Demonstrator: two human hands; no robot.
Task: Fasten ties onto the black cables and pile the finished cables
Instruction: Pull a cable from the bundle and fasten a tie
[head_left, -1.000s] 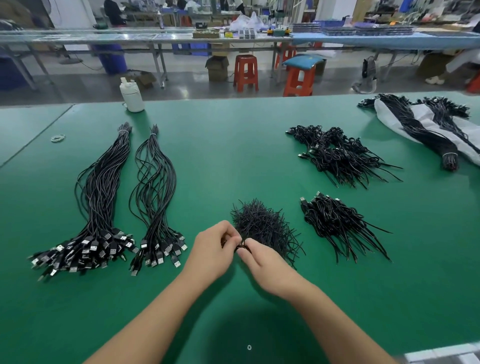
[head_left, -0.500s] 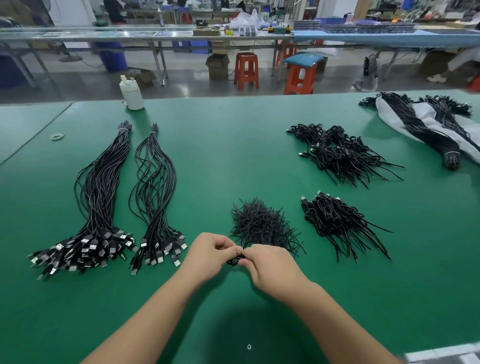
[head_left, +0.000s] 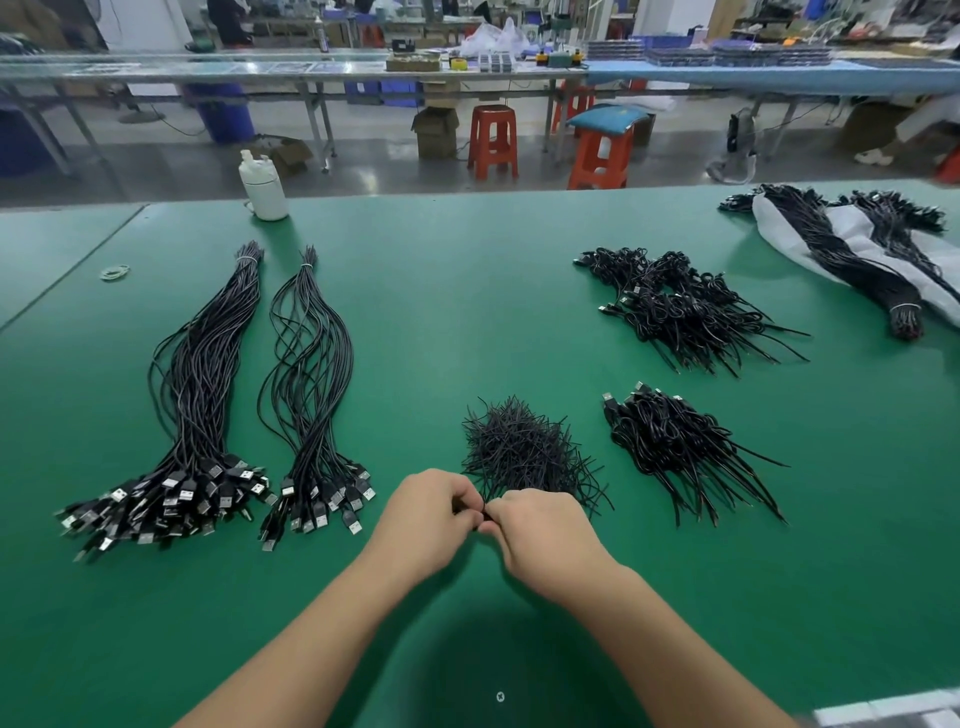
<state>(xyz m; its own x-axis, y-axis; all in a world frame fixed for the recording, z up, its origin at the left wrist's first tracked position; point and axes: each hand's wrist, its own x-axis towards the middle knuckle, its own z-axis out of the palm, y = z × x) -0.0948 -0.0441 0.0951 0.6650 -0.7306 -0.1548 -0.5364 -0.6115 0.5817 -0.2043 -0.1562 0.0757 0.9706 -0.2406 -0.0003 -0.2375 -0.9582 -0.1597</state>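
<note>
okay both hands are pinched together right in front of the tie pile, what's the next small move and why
Probably finish twisting the tie tight. The left hand and right hand pinch something small and black between them, mostly hidden, and it has not yet joined the small pile of tied cables.

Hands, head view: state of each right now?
Left hand: fingers curled, pinching a small black piece, likely a tie.
Right hand: fingers curled, pinching the same piece.

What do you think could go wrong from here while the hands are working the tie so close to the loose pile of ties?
1. Both hands, left hand and right hand, pinch a small black piece right at the edge of the tie pile; stray ties could snag and scatter.
2. The nearest finished pile has long splayed ends; a tossed cable could tangle there.
</note>
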